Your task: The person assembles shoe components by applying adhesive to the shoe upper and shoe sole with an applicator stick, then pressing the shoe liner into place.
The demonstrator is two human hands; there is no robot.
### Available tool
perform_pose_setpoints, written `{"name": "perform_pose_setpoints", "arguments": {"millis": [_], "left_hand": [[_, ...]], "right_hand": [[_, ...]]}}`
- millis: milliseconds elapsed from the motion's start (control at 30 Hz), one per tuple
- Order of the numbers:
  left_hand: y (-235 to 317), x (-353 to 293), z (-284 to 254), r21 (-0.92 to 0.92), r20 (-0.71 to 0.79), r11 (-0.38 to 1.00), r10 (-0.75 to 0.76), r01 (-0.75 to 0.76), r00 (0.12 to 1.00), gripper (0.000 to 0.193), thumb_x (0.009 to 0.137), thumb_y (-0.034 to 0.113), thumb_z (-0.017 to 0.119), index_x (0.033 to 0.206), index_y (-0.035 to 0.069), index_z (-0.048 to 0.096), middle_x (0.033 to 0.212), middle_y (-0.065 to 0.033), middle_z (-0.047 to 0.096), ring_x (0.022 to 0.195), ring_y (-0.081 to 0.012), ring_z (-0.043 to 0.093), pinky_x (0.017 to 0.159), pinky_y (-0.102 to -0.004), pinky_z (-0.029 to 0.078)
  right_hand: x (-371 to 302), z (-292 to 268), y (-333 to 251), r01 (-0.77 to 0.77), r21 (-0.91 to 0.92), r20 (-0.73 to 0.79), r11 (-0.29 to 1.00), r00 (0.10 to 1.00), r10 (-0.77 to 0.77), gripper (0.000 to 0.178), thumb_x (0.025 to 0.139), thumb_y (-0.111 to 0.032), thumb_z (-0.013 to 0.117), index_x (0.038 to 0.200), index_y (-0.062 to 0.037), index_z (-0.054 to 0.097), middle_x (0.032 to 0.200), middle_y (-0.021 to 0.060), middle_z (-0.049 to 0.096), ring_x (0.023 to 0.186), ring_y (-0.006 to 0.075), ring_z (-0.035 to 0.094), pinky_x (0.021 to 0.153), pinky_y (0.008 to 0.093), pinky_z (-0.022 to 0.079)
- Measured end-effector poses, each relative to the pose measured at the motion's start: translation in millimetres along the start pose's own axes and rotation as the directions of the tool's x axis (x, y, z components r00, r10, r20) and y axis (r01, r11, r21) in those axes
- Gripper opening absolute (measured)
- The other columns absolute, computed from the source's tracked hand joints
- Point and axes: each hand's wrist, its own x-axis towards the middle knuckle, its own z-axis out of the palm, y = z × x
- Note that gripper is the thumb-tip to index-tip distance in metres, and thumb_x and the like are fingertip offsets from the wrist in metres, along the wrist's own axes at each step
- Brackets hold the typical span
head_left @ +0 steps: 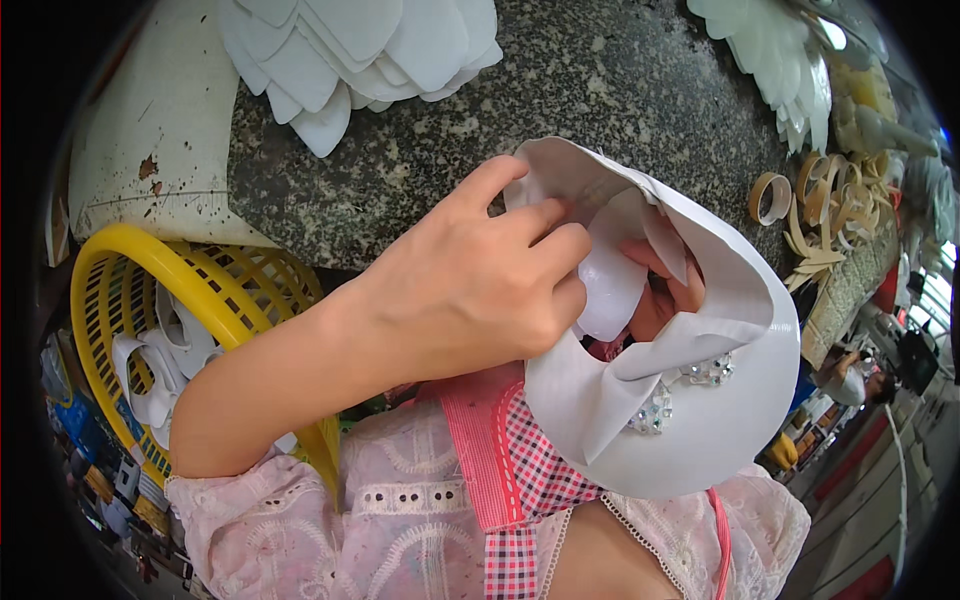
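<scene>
We're handling a bendy white piece [690, 455] with clear stones [652, 412] on it
It's being held in front of the checked apron [545, 455], just off the speckled bench [600, 80], and we're guessing light, flexible and a bit slick, since the sheet is folding and curling. Our left hand [520, 265] is curling its fingers in at the rim, and we're reading that as pinching it, though the thumb is hiding. Our right hand [683, 297] is only showing bent fingers through the opening, so we aren't able to tell its grip. We're favouring the plain edges for holding; the stones are looking easier to knock loose.
</scene>
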Motion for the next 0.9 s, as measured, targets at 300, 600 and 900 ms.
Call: {"name": "perform_pose_setpoints", "arguments": {"millis": [300,600,900], "left_hand": [[-1,2,-3,-0.03,0.05,1.0,0.004,-0.002,0.999,0.007,0.059,0.014,0.058,0.058,0.007,0.057,0.07,-0.0051,0.053,0.078,-0.0209,0.059,0.089,-0.0447,0.042],[-3,3,-3,-0.062,0.034,0.998,-0.017,0.019,0.999,0.007,0.06,0.014,0.058,0.057,0.008,0.056,0.07,-0.0045,0.052,0.074,-0.0196,0.058,0.086,-0.0427,0.043],[-13,17,-16,-0.164,0.241,0.984,-0.022,0.063,0.97,0.008,0.064,0.013,0.057,0.07,0.008,0.056,0.089,-0.0042,0.056,0.078,-0.0185,0.056,0.073,-0.0319,0.042]], "right_hand": [[-4,4,-6,-0.343,0.474,-0.185,0.811,0.861,0.473,0.036,0.089,-0.012,0.046,0.121,0.0056,0.045,0.12,0.0206,0.052,0.104,0.0308,0.056,0.09,0.0369,0.047],[6,-3,-11,-0.261,0.041,0.12,0.964,0.96,0.255,0.041,0.093,-0.018,0.033,0.127,0.005,0.038,0.125,0.0228,0.047,0.112,0.0307,0.05,0.099,0.0403,0.04],[21,18,-9,0.172,-0.835,0.027,0.523,0.962,-0.273,0.038,0.065,-0.003,0.074,0.1,0.0043,0.061,0.107,0.0186,0.058,0.098,0.0272,0.06,0.082,0.0332,0.05]]}}
